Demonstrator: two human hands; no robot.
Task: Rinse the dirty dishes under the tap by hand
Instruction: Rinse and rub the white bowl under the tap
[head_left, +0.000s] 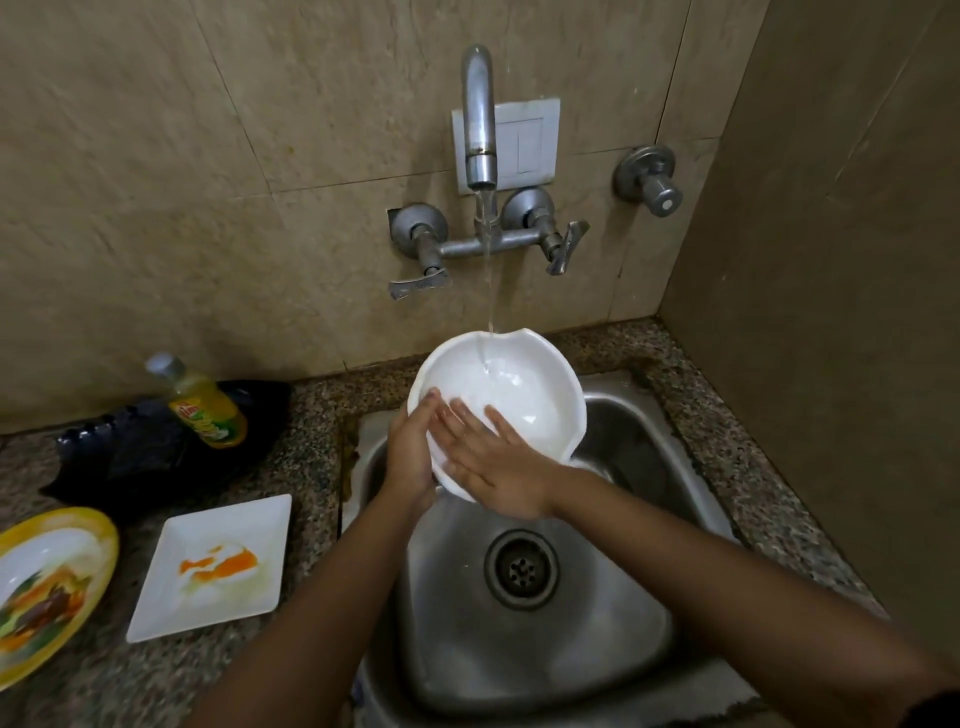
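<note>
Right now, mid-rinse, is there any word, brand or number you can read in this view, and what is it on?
Yellow bottle: red label with pale lettering, too blurred to read.
Tap, white bowl, square plate, yellow-rimmed plate, switch plate: no text visible.

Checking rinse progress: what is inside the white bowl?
Tap water lands in the white bowl, where the right hand presses flat. No residue shows; the surface under that hand is covered.
</note>
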